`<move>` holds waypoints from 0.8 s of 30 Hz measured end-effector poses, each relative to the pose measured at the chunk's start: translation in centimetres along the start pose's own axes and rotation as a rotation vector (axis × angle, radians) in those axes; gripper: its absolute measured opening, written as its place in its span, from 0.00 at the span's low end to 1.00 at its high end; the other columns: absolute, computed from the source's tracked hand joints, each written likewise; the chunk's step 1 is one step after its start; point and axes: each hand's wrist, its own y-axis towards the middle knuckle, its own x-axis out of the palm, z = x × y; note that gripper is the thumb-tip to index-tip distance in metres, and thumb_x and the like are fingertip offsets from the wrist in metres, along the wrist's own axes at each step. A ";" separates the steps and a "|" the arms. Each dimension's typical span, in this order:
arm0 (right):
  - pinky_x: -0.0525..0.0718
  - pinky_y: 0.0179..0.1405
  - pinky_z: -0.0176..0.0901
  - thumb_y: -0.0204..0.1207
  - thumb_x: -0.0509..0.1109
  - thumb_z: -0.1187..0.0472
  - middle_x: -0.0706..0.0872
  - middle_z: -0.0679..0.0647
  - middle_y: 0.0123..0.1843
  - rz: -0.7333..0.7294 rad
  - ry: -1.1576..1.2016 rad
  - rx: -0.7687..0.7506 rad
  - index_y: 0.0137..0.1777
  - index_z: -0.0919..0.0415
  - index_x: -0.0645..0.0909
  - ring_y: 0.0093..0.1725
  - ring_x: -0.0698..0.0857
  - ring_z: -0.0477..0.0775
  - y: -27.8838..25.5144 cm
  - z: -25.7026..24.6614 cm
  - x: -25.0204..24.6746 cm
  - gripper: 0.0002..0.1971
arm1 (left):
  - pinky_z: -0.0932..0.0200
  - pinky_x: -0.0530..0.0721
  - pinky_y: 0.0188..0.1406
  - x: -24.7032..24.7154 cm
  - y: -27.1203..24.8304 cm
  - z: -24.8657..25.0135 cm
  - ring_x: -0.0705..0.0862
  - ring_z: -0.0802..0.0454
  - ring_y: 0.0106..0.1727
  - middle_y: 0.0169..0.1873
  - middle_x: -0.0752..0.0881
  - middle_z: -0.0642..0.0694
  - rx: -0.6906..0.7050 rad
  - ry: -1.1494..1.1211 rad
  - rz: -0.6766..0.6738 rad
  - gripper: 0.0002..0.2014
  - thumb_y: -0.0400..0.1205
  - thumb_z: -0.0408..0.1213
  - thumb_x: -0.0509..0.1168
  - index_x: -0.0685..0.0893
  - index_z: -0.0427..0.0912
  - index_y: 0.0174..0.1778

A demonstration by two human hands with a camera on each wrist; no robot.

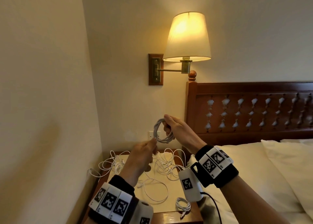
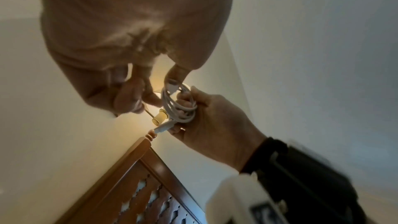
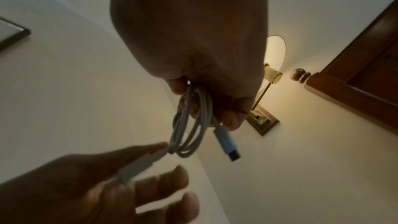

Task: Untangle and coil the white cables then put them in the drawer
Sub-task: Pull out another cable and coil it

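Observation:
My right hand point(image 1: 171, 125) is raised above the nightstand and grips a coiled white cable point(image 1: 160, 131) whose loops pass through its curled fingers. In the right wrist view the coil point(image 3: 189, 125) hangs from that fist with a USB plug point(image 3: 228, 144) sticking out. My left hand point(image 1: 145, 151) pinches the coil's other plug end point(image 3: 142, 164) at the bottom of the loop. A tangle of loose white cables point(image 1: 162, 164) lies on the nightstand point(image 1: 171, 217) below both hands. A small finished coil point(image 1: 183, 204) rests near the nightstand's front right corner.
A lit wall lamp point(image 1: 187, 37) hangs just above and behind the hands. The wooden headboard point(image 1: 250, 108) and the bed point(image 1: 262, 173) lie to the right. A wall socket point(image 1: 153, 134) sits behind the coil. The wall closes in on the left. No drawer shows.

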 end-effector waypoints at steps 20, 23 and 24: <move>0.79 0.26 0.37 0.81 0.70 0.62 0.85 0.53 0.38 0.064 -0.002 0.581 0.47 0.58 0.84 0.32 0.83 0.43 -18.1 18.7 1.6 0.03 | 0.67 0.82 0.21 4.6 0.1 -19.6 0.84 0.53 0.21 0.30 0.87 0.35 -0.486 -0.338 0.094 0.06 0.79 0.26 0.71 0.87 0.23 0.44; 0.79 0.27 0.34 0.79 0.71 0.61 0.85 0.48 0.35 -0.094 -0.042 0.741 0.45 0.57 0.84 0.32 0.83 0.41 -23.6 22.1 2.6 0.02 | 0.64 0.85 0.21 6.0 0.4 -22.7 0.84 0.52 0.19 0.32 0.87 0.32 -0.621 -0.406 0.115 0.06 0.79 0.23 0.70 0.85 0.22 0.46; 0.79 0.28 0.33 0.78 0.72 0.61 0.86 0.47 0.33 -0.145 -0.068 0.773 0.44 0.57 0.84 0.31 0.84 0.41 -24.8 22.9 2.9 0.02 | 0.64 0.85 0.21 6.3 0.7 -23.6 0.84 0.52 0.19 0.34 0.87 0.32 -0.653 -0.416 0.130 0.05 0.79 0.23 0.70 0.84 0.22 0.46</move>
